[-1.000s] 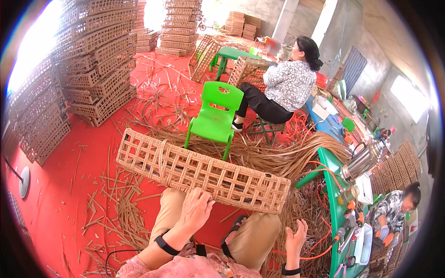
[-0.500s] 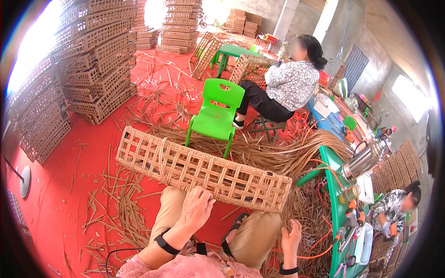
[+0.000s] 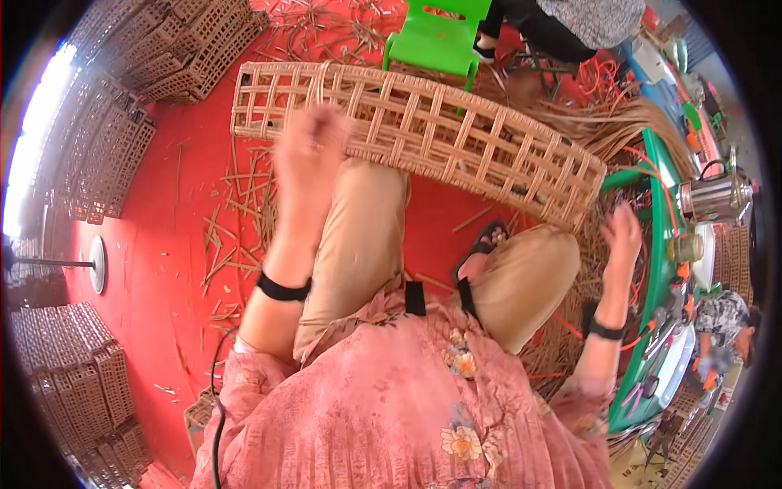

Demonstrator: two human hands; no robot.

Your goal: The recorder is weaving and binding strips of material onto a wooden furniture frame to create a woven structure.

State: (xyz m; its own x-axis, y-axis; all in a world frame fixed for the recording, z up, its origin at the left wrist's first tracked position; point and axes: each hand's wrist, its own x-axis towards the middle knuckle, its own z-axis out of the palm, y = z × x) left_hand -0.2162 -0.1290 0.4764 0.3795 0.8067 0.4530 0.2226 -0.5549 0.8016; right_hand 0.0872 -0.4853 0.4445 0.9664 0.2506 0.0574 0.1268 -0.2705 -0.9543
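A long brown woven basket (image 3: 456,134) lies on its side across my knees, its open lattice slanting down to the right. Smeared by motion, my left hand (image 3: 314,143) overlaps the basket's near edge toward its left part; whether its fingers grip a strand cannot be made out. Beyond the basket's right end, my right hand (image 3: 621,232) is raised with its fingers apart and nothing in them. It is close to the green table (image 3: 652,269) but apart from the basket.
A green plastic chair (image 3: 436,37) stands past the basket, near a seated person. Metal kettle (image 3: 715,196), glass jar (image 3: 686,248) and tools crowd the green table. Stacked woven baskets (image 3: 98,147) rise at the left beside a round stand base (image 3: 98,264). Cane offcuts (image 3: 236,236) litter the red floor.
The view has tilted downward, so my lap and shirt fill more of it. My left hand has moved left along the basket, while my right hand stays empty off its right end.
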